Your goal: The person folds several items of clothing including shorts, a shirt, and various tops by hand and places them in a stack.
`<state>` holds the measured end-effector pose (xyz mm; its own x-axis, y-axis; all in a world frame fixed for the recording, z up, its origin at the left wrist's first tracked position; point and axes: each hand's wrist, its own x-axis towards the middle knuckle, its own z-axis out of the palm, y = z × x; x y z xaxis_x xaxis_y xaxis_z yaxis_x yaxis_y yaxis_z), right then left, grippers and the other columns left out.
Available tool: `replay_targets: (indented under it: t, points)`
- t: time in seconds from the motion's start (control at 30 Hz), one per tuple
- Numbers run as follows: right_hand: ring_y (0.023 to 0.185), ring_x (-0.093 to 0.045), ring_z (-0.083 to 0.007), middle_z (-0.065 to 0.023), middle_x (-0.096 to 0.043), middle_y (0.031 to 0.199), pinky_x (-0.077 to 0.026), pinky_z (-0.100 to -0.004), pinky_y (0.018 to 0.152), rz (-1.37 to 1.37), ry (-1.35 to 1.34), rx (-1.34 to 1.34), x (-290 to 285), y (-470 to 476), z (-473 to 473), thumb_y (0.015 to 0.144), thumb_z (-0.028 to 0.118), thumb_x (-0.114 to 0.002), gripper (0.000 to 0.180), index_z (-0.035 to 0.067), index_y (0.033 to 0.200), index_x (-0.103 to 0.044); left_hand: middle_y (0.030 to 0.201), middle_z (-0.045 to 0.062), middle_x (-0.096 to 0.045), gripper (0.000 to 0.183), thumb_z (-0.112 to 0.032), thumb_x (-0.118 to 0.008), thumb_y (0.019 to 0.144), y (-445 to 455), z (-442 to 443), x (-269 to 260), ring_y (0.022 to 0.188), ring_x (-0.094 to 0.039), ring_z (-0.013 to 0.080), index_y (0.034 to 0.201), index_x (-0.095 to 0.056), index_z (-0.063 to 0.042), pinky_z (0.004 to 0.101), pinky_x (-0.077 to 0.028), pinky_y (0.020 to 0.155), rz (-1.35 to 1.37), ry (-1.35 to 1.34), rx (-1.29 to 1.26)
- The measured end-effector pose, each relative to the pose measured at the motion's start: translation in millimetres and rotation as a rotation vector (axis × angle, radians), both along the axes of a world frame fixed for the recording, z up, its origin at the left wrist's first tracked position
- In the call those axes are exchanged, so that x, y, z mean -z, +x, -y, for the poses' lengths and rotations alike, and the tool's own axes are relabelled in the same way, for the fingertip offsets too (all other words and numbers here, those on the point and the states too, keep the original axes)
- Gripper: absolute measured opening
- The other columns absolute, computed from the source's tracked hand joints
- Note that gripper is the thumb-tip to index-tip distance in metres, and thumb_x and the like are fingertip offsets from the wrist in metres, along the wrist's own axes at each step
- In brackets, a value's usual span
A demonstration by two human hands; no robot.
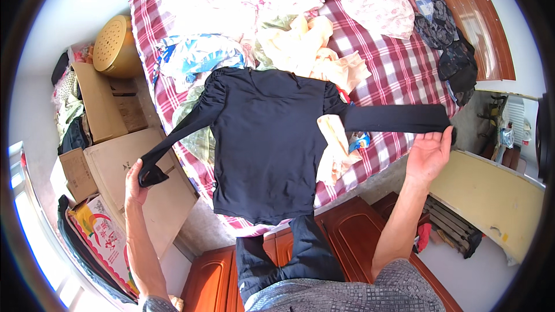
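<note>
A black long-sleeved top (269, 143) lies spread over the near edge of the bed, its neckline away from me and its hem towards my legs. My left hand (136, 182) grips the cuff of one sleeve, which stretches down and out to the left in a narrow twist. On the other side, my right hand (429, 154) pinches the end of the second sleeve. That sleeve is pulled out flat and straight to the right. Under the top are peach cloth (334, 147), pale green sheer cloth (195, 138) and blue-and-white printed fabric (208, 54).
A plaid bedspread (386, 69) covers the bed, with a pale floral cover (377, 0) across it. Dark clothes (455, 60) hang by the wooden headboard (477, 21). Cardboard boxes (125, 169) and a gold perforated stool (113, 43) stand left. A yellowish panel (485, 199) is at right.
</note>
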<state>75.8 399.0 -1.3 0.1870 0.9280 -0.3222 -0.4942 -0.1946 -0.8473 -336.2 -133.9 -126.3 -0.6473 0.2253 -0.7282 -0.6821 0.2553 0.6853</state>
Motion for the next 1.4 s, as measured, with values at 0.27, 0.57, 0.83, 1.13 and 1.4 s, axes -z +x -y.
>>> replay_targets:
  t: [0.27, 0.57, 0.83, 1.13, 1.4]
  points:
    - [0.079, -0.065, -0.0239, -0.0105, -0.067, 0.091, -0.053, -0.0351, 0.076, 0.627, 0.695, -0.782, 102.0, -168.7, 101.3, 0.090, 0.015, -0.074, 0.018, 0.003, 0.097, -0.062, 0.100, 0.001, -0.070, 0.031, -0.030, -0.065, 0.098, 3.9, -74.5, -50.1, 0.086, -0.065, 0.0113, 0.114, -0.066, -0.004, 0.0258, -0.052, 0.076, -0.036, 0.129, -0.023]
    - [0.110, -0.063, -0.0353, -0.0170, -0.066, 0.120, -0.052, -0.0432, 0.095, 0.988, 0.738, -1.452, 244.1, -78.0, 233.9, 0.084, 0.015, -0.074, 0.033, 0.004, 0.113, -0.065, 0.092, 0.002, -0.064, 0.022, -0.021, -0.065, 0.099, 19.9, -208.9, -26.4, 0.081, -0.063, 0.0131, 0.111, -0.064, -0.003, 0.0243, -0.053, 0.069, -0.110, 0.340, 0.144]
    - [0.085, -0.070, -0.0279, -0.0123, -0.072, 0.093, -0.055, -0.0373, 0.079, 1.289, -0.209, -0.874, 297.7, 84.3, 236.3, 0.084, 0.025, -0.078, 0.031, 0.004, 0.104, -0.065, 0.112, 0.016, -0.071, 0.044, -0.029, -0.070, 0.094, 129.6, -284.5, 47.3, 0.105, -0.067, 0.0238, 0.124, -0.063, 0.003, 0.0332, -0.052, 0.091, -0.492, -0.049, 0.647]
    - [0.071, -0.066, -0.0212, -0.0098, -0.068, 0.072, -0.049, -0.0377, 0.067, 1.004, -0.620, -1.188, 309.6, 136.2, 285.6, 0.081, 0.034, -0.081, 0.035, 0.002, 0.078, -0.067, 0.108, 0.024, -0.064, 0.056, -0.029, -0.080, 0.078, 248.9, -19.8, 166.0, 0.102, -0.063, 0.0359, 0.117, -0.058, 0.005, 0.0435, -0.048, 0.093, -0.539, -0.672, 0.391]
    - [0.067, -0.056, -0.0175, -0.0076, -0.064, 0.071, -0.043, -0.0345, 0.063, 0.644, -0.576, -1.238, 268.2, 84.1, 280.6, 0.086, 0.029, -0.075, 0.035, -0.002, 0.079, -0.063, 0.069, 0.019, -0.063, 0.054, -0.050, -0.077, 0.080, 218.9, -15.2, 117.9, 0.067, -0.064, 0.0309, 0.081, -0.065, 0.003, 0.0423, -0.052, 0.069, -0.338, -0.837, 0.865]
